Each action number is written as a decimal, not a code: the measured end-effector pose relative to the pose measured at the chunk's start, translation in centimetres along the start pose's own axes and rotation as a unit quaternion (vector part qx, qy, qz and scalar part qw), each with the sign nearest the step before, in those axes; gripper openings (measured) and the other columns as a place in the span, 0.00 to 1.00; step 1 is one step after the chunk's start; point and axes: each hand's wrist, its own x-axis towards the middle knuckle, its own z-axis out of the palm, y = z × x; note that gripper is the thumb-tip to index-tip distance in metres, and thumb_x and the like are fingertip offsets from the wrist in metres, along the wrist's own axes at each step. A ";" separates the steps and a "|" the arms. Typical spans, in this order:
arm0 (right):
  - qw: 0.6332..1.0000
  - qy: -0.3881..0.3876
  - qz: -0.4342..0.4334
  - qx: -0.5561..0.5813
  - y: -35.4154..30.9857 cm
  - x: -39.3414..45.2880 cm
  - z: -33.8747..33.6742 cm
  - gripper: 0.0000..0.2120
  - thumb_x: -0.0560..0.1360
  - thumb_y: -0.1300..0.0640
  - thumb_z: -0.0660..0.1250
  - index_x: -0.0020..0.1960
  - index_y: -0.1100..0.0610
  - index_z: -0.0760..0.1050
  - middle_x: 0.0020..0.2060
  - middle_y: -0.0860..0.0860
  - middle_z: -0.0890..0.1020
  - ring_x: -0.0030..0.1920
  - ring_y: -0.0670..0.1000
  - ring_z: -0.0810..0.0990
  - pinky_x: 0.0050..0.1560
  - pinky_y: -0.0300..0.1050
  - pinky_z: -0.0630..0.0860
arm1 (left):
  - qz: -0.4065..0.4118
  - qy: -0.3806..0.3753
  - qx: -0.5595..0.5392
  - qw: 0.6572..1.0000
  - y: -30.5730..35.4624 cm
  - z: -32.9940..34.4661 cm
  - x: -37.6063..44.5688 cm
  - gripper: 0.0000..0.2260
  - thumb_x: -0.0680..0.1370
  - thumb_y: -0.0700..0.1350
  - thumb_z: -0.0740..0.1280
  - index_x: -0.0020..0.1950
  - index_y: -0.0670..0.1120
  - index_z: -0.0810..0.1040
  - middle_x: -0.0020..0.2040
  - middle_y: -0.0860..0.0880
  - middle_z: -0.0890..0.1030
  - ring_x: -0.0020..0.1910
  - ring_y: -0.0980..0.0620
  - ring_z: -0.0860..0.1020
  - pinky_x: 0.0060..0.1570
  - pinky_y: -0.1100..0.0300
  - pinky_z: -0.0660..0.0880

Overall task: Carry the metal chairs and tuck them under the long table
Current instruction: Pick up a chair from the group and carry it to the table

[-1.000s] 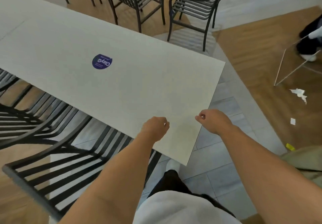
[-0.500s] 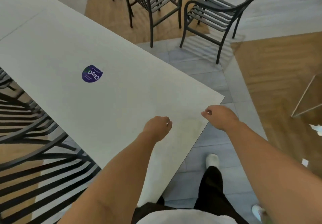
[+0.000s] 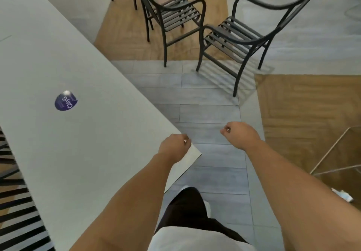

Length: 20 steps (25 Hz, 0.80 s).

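The long white table (image 3: 58, 59) runs from the top left down to a corner just under my left hand (image 3: 172, 147). That hand hangs over the corner with curled fingers and holds nothing. My right hand (image 3: 241, 134) is out over the grey floor, also curled and empty. Ahead stand black metal slatted chairs: the nearest chair (image 3: 240, 36) to the upper right, a second chair (image 3: 172, 14) left of it, and part of another behind. More black chairs (image 3: 17, 211) sit tucked along the table's left side.
A purple round sticker (image 3: 66, 100) lies on the tabletop. Grey tile floor (image 3: 205, 104) stretches between me and the loose chairs, with wood flooring to the right. A thin white wire frame (image 3: 336, 153) and a scrap of paper (image 3: 343, 197) sit at the right edge.
I have stepped round the table's end: the table slid left in view, the loose chairs came closer, and my right hand moved off the table edge over the floor.
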 end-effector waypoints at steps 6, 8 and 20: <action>0.999 0.038 -0.022 -0.006 5.9 10.0 -8.2 0.21 0.84 0.42 0.58 0.66 0.54 0.78 0.57 0.54 0.83 0.54 0.56 0.80 0.47 0.48 0.73 | 0.033 -0.012 0.015 0.999 9.0 -2.4 13.2 0.18 0.85 0.55 0.56 0.63 0.48 0.80 0.54 0.46 0.84 0.50 0.44 0.81 0.45 0.54 0.75; 0.998 0.050 -0.021 -0.012 8.2 14.6 -11.7 0.18 0.85 0.44 0.58 0.63 0.55 0.79 0.54 0.54 0.84 0.51 0.56 0.80 0.44 0.47 0.71 | 0.038 -0.026 0.016 0.999 12.2 -3.1 19.0 0.18 0.86 0.55 0.56 0.65 0.47 0.79 0.56 0.46 0.83 0.52 0.45 0.80 0.44 0.55 0.73; 0.992 0.127 -0.013 0.003 18.3 37.8 -37.1 0.14 0.84 0.47 0.60 0.54 0.54 0.81 0.46 0.53 0.84 0.49 0.58 0.80 0.43 0.48 0.72 | 0.102 -0.031 0.060 0.992 34.2 -14.2 46.8 0.16 0.86 0.53 0.57 0.58 0.45 0.80 0.47 0.46 0.81 0.45 0.43 0.78 0.42 0.53 0.73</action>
